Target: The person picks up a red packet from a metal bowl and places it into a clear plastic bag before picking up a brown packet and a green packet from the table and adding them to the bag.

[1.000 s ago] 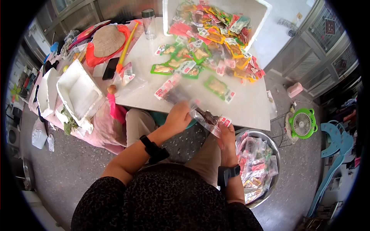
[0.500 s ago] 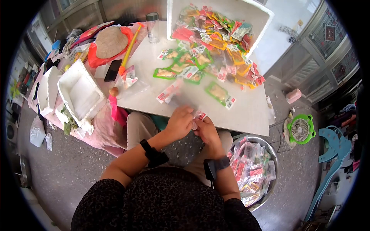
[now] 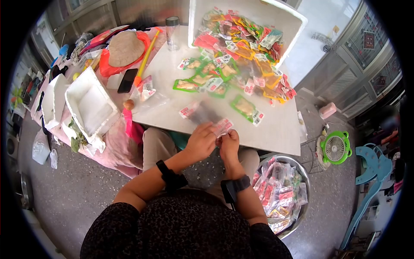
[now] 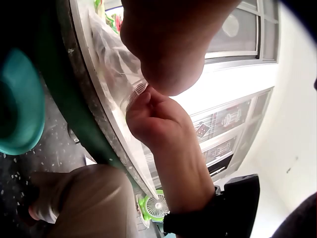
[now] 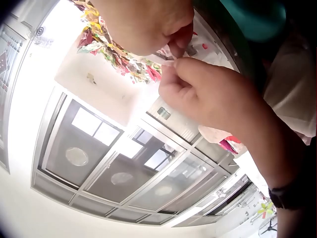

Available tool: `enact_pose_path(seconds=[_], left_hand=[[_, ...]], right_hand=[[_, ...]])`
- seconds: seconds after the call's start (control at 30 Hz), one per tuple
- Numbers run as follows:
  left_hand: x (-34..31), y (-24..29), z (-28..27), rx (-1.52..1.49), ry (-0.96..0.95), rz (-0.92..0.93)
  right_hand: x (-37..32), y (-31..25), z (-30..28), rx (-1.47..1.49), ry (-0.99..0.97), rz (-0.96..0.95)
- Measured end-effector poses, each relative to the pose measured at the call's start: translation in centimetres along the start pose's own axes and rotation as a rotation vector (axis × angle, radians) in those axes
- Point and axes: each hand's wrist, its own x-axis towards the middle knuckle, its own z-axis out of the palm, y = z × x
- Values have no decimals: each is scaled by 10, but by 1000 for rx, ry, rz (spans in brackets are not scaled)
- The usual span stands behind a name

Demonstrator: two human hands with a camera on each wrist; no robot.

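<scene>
Pinching the packet point(image 3: 224, 125), apparently, at the front of the tabletop point(image 3: 280, 127), left hand point(image 3: 202, 140) and right hand point(image 3: 229, 144) should keep it taut.

Counter point(image 3: 274, 134): pale, smooth top. Foam box point(image 3: 291, 21) at the far side, mouth facing the person; colourful packets point(image 3: 246, 43) spread from it onto the surface. Green-edged packets point(image 3: 201, 80) mid-counter, one apart nearer. Lidded clear bottle point(image 3: 173, 36) far left; clear bag point(image 3: 148, 94) left; dark packet point(image 3: 203, 113) by the near edge.
</scene>
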Motion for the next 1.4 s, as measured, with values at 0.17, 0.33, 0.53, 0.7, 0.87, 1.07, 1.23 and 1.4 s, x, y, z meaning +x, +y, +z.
enact_pose_path(seconds=[0.17, 0.33, 0.53, 0.7, 0.87, 1.07, 1.23, 1.4], left_hand=[[-9, -3, 9, -22, -19, 15], [-12, -5, 12, -100, 8, -60], [8, 3, -9, -234, 4, -236], [10, 10, -6, -271, -106, -98], [5, 29, -11, -158, -172, 47], [3, 47, -5, -106, -205, 160], [6, 60, 0, -124, -273, 253], [16, 73, -5, -170, -202, 305]], right_hand=[[11, 5, 1, 6, -31, 37], [2, -2, -13, 24, -99, 118], [-23, 0, -56, -275, -10, 174], [-31, -10, -42, 266, -476, 309], [-42, -23, -30, 487, -618, 243], [-57, -21, -26, 277, -301, 190], [-67, -27, -40, 226, -72, 155], [-90, -71, -70, 155, 101, -63]])
